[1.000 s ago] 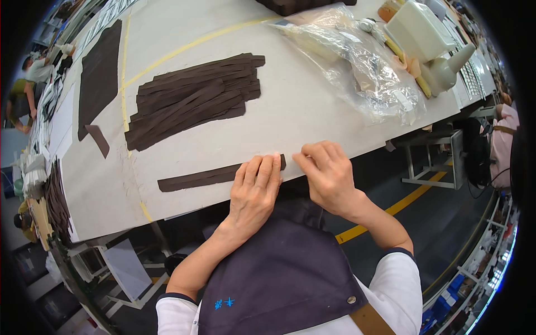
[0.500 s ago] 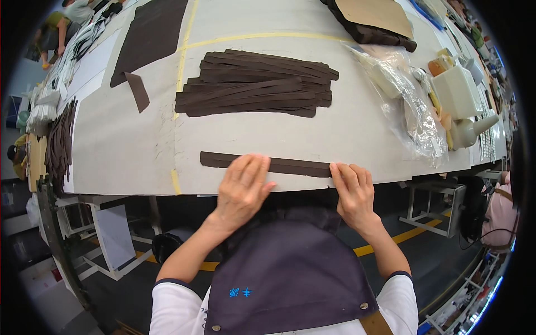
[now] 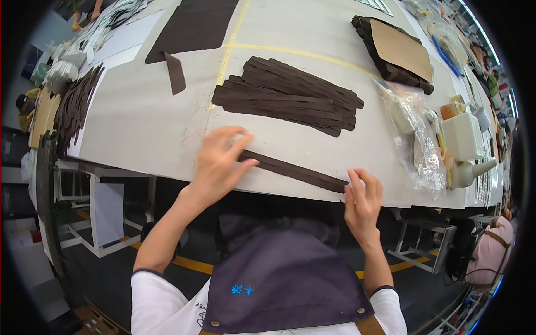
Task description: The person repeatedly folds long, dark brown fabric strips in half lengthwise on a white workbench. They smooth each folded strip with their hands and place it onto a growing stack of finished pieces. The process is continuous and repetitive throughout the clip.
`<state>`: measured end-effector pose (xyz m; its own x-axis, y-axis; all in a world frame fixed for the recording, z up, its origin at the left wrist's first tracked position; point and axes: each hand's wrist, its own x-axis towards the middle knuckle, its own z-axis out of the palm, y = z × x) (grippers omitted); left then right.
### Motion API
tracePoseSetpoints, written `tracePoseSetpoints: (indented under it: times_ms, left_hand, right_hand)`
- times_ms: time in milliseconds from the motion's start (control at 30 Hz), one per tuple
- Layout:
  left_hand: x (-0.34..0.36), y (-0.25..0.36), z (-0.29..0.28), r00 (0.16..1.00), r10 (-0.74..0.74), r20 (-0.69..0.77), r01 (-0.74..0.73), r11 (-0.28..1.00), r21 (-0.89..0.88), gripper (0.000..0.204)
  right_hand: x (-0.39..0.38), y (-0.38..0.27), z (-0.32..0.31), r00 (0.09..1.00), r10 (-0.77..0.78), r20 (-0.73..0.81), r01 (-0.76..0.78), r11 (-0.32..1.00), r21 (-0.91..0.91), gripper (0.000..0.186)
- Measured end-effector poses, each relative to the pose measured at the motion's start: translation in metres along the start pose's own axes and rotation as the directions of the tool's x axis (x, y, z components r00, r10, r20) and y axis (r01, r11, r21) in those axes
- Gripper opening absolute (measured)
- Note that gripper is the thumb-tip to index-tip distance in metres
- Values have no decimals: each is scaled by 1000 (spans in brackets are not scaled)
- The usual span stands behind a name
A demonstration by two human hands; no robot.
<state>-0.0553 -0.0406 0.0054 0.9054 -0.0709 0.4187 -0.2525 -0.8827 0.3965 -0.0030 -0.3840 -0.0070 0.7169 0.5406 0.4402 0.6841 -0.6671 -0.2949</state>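
Observation:
A narrow dark brown strip (image 3: 298, 171) of fabric or leather lies near the table's front edge, a lengthwise line running along it. Over its left end hovers my left hand (image 3: 219, 163), thumb and fingers spread and holding nothing. My right hand (image 3: 364, 200) is at the other end, with thumb and fingertips apart beside the strip's tip; whether they touch it I cannot tell. Beyond the strip lies a loose pile of similar brown strips (image 3: 290, 96). A short brown piece (image 3: 175, 73) rests farther left, next to a large dark sheet (image 3: 192, 25).
On the right are a clear plastic bag (image 3: 416, 148), a white container (image 3: 463, 137) and a nozzle bottle (image 3: 466, 173). Behind them sits a dark bundle topped with tan board (image 3: 401, 47). Brown strips (image 3: 75, 109) hang at the left edge. Yellow tape (image 3: 301, 52) crosses the table (image 3: 134, 123).
My left hand has lifted off the strip and moved left, its fingers spreading. My right hand's fingers have parted at the right end. The whole view has turned, so the table appears tilted.

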Motion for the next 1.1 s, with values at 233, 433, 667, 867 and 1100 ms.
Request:
tracePoseSetpoints:
  times_ms: [233,433,667,867,1100]
  left_hand:
    - [42,-11,12,854,34,520,70,981,-180,25]
    - [30,-32,7,939,-71,337,220,877,-428,21]
    - [35,-148,-17,857,-503,-113,417,805,-422,18]
    - [3,-179,-7,684,-647,-336,470,744,-476,19]
    - [-12,-156,-19,718,-653,-243,438,694,-571,25]
  right_hand:
    - [38,-22,45,967,-236,98,216,960,180,53]
    - [56,-18,52,975,-143,170,68,922,382,39]
    - [174,-23,76,974,-226,10,220,956,193,28]
    - [317,-133,244,957,-262,126,213,926,311,58]
    - [401,-208,335,991,-133,-5,131,973,189,45]
